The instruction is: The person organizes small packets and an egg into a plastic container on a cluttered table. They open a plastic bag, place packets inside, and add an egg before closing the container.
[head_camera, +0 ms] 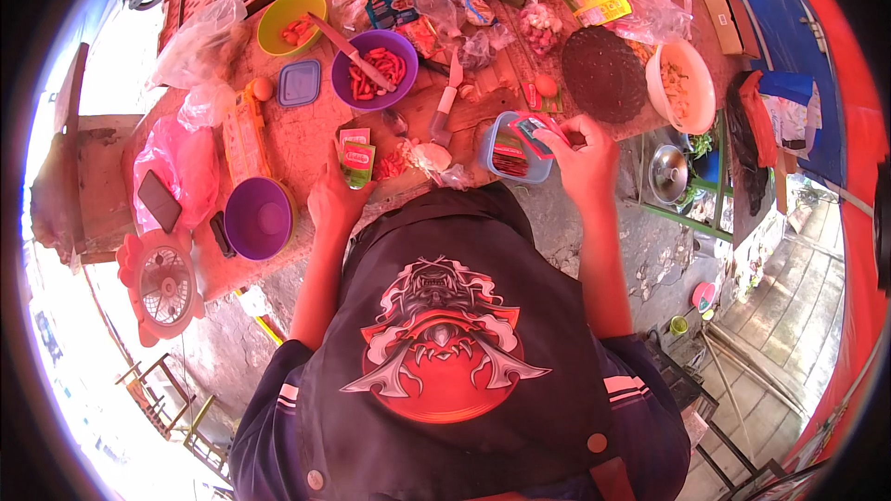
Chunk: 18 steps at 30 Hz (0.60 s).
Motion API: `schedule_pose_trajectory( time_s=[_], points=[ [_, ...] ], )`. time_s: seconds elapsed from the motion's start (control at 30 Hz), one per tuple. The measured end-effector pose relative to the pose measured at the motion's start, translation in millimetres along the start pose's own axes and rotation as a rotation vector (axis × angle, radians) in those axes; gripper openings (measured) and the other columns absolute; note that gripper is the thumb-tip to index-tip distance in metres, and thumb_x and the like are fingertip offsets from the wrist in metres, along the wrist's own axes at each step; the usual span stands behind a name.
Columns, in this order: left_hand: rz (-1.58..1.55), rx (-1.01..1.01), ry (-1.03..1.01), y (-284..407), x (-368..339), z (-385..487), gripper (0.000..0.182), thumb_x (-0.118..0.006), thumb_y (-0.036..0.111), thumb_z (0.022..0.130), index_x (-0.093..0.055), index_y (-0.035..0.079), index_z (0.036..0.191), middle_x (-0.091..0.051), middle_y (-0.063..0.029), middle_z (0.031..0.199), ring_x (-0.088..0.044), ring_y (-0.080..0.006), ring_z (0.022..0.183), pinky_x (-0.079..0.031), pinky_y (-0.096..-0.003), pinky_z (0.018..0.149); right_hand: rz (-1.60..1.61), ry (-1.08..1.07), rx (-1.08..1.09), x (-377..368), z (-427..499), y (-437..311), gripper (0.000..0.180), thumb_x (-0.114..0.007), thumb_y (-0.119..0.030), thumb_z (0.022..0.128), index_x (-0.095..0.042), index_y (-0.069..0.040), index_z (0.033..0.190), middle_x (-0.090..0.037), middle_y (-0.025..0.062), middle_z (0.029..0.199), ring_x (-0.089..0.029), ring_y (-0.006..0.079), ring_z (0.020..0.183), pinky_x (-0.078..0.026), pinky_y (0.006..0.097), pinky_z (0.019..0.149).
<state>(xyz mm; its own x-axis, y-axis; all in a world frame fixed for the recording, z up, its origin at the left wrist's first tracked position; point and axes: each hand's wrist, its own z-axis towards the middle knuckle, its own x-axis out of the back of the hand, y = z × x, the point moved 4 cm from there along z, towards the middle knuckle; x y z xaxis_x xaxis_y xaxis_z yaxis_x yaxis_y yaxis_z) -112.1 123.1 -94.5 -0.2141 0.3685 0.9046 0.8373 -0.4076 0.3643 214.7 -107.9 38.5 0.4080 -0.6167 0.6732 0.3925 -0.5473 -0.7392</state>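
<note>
My left hand (336, 198) is at the table's near edge, thumb and fingers on a green sachet (358, 164) with a red sachet (355, 134) behind it. My right hand (588, 156) pinches a red sachet (534, 133) above the rim of a small translucent blue plastic container (537, 172). Inside that container lie several red sachets (509, 156). Between my hands are a peeled pale piece (428, 155), possibly onion or garlic, and chopped red pieces (392, 165). A knife (445, 106) and a spoon (395, 122) lie just beyond them.
A purple bowl (411, 49) of red chillies has a knife across it. An egg (546, 85) sits near a dark round stone mortar (603, 75). A white bowl (660, 76) tilts at the right edge. Leftward are an empty purple bowl (257, 218), phone (159, 200) and fan (166, 287).
</note>
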Motion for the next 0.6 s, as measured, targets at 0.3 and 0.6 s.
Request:
schedule_pose_trajectory(
  time_s=[0.3, 0.6],
  points=[
    [-0.001, 0.022, 0.023, 5, 0, -1, 0.123, -0.096, 0.033, 0.073, -0.027, 0.009, 0.173, -0.072, -0.023, 0.124, -0.074, -0.044, 0.11, -0.06, -0.0544, 0.092, -0.063, -0.04, 0.031, -4, 1, 4, 0.031, -0.094, -0.029, 0.083, -0.077, -0.003, 0.089, -0.077, 0.0143, 0.082, -0.074, 0.0304, 0.073, -0.054, 0.0422, 0.069],
    [-0.01, 0.049, 0.092, 8, -5, 3, 0.122, -0.093, 0.034, 0.075, -0.025, 0.009, 0.173, -0.074, -0.0263, 0.123, -0.074, -0.046, 0.108, -0.059, -0.0561, 0.092, -0.153, -0.023, 0.235, -13, 1, 0, 0.03, -0.092, -0.028, 0.084, -0.071, -0.007, 0.083, -0.072, 0.0082, 0.084, -0.072, 0.028, 0.077, -0.054, 0.0433, 0.069]
  ],
)
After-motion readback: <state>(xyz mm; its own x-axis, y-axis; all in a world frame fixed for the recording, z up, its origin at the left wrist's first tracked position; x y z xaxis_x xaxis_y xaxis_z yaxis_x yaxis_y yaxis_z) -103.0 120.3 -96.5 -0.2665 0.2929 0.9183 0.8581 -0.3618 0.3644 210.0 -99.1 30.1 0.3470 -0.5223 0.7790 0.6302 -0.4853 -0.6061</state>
